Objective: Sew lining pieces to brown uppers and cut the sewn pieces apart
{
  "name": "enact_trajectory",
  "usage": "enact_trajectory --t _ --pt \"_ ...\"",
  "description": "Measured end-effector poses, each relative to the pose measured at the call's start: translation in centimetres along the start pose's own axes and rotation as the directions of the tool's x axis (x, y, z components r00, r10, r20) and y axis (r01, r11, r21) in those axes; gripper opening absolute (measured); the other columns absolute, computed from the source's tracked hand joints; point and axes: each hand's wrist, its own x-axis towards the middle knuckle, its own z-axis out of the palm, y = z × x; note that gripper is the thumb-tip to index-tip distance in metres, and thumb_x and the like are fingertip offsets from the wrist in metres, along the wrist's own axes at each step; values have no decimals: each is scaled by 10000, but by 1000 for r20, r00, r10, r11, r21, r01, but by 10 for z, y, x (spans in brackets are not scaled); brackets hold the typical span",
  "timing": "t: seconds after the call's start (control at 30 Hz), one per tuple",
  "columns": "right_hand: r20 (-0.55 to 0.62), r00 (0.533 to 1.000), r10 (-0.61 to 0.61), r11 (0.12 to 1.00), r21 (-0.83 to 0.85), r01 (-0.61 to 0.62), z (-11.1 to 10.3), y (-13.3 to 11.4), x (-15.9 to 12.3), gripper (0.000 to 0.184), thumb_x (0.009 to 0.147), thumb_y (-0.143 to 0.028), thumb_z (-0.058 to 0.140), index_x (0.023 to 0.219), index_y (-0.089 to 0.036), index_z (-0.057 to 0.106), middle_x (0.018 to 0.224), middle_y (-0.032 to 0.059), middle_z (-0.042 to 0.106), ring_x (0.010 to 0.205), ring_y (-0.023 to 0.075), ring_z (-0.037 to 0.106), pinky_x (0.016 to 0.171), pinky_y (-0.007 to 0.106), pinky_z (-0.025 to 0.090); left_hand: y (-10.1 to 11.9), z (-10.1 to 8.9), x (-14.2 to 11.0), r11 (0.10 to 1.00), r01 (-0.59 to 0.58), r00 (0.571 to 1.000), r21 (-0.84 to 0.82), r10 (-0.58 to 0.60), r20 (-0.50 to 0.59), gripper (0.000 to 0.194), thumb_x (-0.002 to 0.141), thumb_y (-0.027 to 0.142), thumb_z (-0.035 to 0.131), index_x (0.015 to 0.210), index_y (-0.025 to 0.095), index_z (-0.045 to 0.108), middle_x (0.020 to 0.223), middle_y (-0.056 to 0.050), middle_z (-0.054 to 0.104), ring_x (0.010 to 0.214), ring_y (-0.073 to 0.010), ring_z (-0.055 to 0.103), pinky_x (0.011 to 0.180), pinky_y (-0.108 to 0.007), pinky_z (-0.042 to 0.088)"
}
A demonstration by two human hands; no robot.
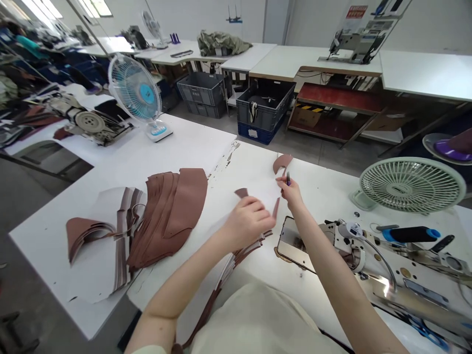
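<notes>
My left hand (249, 221), slightly blurred, is closed at the edge of a thin brown-and-white piece (241, 192); its palm side is hidden. Under that hand lies a fanned row of brown strips (248, 253) with pale undersides. Just to the right, my right hand (290, 191) pinches a small dark pen-like tool (288, 178) with a touch of purple. Its fingertips are close to a curved brown piece (283, 162) on the table; whether they touch it I cannot tell. A fanned stack of large brown panels (177, 211) lies left of my hands.
A phone (291, 241) lies beneath my right forearm, beside a sewing machine (398, 270). A green fan (409, 184) stands behind the machine, near a black thread cone (413, 234). More curved brown-and-white pieces (84, 231) lie far left. A blue-and-white fan (136, 93) stands behind them.
</notes>
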Motion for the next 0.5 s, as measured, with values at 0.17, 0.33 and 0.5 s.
enact_trajectory --t 0.17,0.33,0.5 --pt "305 952 9 968 237 -85 48 -10 -92 433 718 -368 613 1117 -199 597 540 -99 282 425 57 228 416 206 209 22 -65 -104 957 262 938 -125 -222 267 257 717 2 371 661 206 518 593 12 538 639 -150 444 780 -304 369" --pt "546 808 221 973 -73 -217 98 99 -188 321 714 -249 564 1011 -183 665 618 -41 486 533 91 395 539 228 349 45 -29 -216 591 805 359 52 -554 751 259 581 49 399 654 213 586 658 0 620 759 -193 550 750 -291 392" --pt "656 622 427 888 -433 -154 108 177 -210 346 747 -223 527 1057 -172 671 615 -18 571 590 124 493 627 242 391 36 26 -238 418 908 286 -34 -558 779 324 701 193 504 989 243 644 937 -5 701 889 -206 613 908 -337 387"
